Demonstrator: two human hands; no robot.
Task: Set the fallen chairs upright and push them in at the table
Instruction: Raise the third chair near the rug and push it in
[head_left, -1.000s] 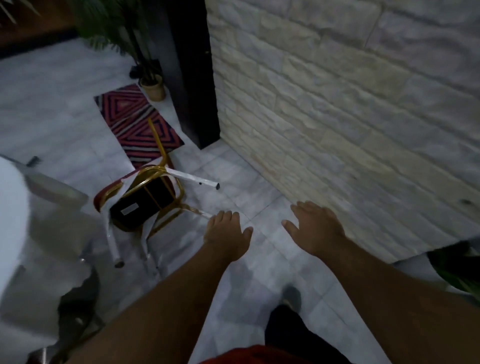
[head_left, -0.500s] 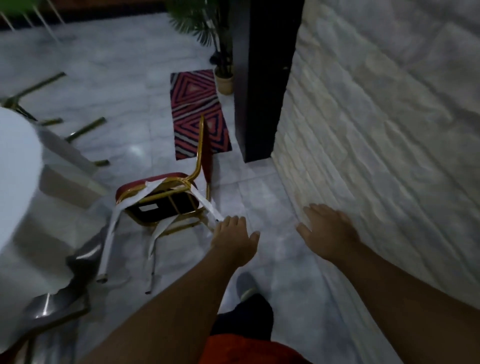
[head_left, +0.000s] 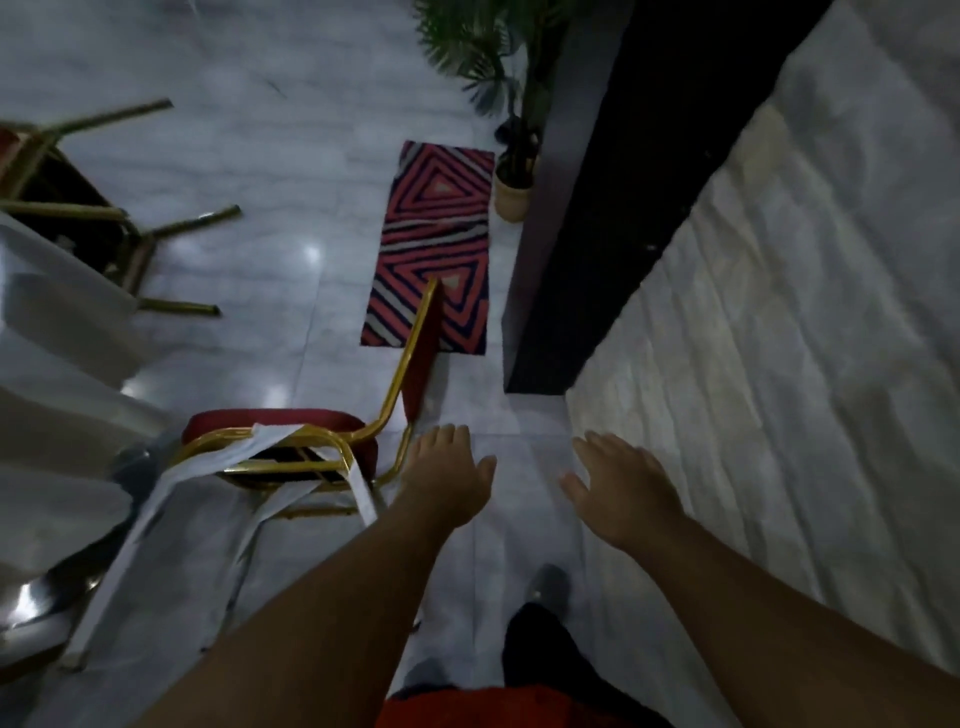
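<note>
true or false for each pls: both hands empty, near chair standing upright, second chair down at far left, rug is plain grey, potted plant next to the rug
1. Both hands are empty. True: the left hand and right hand are open, holding nothing.
2. The near chair stands upright. False: it lies tipped over on the floor, its white-wrapped legs sticking out sideways.
3. A second chair lies fallen at the far left. True.
4. The rug is plain grey. False: it has red, dark and pale zigzag bands.
5. A potted plant stands beside the rug. True.
</note>
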